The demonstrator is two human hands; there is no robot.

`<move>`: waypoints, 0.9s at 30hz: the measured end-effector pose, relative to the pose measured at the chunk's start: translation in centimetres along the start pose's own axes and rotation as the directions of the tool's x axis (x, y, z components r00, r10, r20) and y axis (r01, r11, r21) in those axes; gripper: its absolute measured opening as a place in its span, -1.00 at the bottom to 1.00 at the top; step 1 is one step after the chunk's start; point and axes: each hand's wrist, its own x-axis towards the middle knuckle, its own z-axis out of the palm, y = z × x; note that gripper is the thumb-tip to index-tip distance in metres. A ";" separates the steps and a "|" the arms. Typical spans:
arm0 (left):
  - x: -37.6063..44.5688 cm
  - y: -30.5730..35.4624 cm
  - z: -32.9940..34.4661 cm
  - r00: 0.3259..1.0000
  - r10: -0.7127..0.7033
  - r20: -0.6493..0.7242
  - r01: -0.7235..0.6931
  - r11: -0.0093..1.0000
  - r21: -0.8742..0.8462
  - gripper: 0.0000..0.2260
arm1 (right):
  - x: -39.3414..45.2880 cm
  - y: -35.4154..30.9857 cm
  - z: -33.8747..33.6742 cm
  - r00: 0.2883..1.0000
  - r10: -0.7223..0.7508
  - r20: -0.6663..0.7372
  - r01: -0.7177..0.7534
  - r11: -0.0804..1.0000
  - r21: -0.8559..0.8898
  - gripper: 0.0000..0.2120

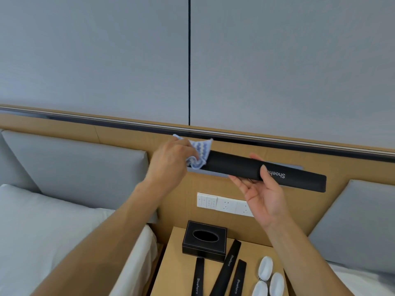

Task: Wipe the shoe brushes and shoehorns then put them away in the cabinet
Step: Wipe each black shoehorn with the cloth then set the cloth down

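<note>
The long flat black shoehorn [265, 170] with white "Shoehorn" lettering is held up in the air in front of the tan wood headboard [119, 135], above the bedside table. Its long axis runs left-to-right, dipping slightly toward the right. My right hand [261, 193] holds it from below near mid-length: palm up, thumb hooked over the front face beside the lettering, fingers behind. My left hand [171, 159] is at the left end w/ a crumpled blue-and-white ribbed cloth [201, 153] pinched in the fingers and pressed onto that tip. So the unwiped length lies rightward from the cloth, twd the right hand; I judge the next stroke goes along the axis that way, and the right-hand grip may block it.

The shoehorn looks matte, smooth, rigid, w/ squared ends. The cloth is soft, knit-textured.

Below, on the light wood bedside table [177, 270]: three more black shoehorns [226, 268] lying roughly parallel, three white oval shoe brushes [266, 265] just right of them, and a black leather-look tissue box [204, 240] behind. White socket panel [224, 205] on the headboard; grey cushions either side.
</note>
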 end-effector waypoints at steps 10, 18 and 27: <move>1.0 -2.2 0.3 0.997 -0.072 -0.009 0.073 0.997 0.039 -0.73 | 0.6 -0.8 -0.1 1.000 0.001 0.019 -0.001 1.000 -0.012 -0.66; 1.1 2.7 2.4 0.995 -0.019 0.094 0.029 0.994 -0.102 -0.81 | 1.3 0.2 0.4 0.992 0.042 0.116 -0.041 0.999 -0.016 -0.70; 0.8 3.3 2.6 0.995 0.038 0.097 -0.021 0.984 -0.176 -0.78 | 0.5 -0.1 -0.9 0.987 0.082 0.138 -0.058 0.984 -0.166 -0.79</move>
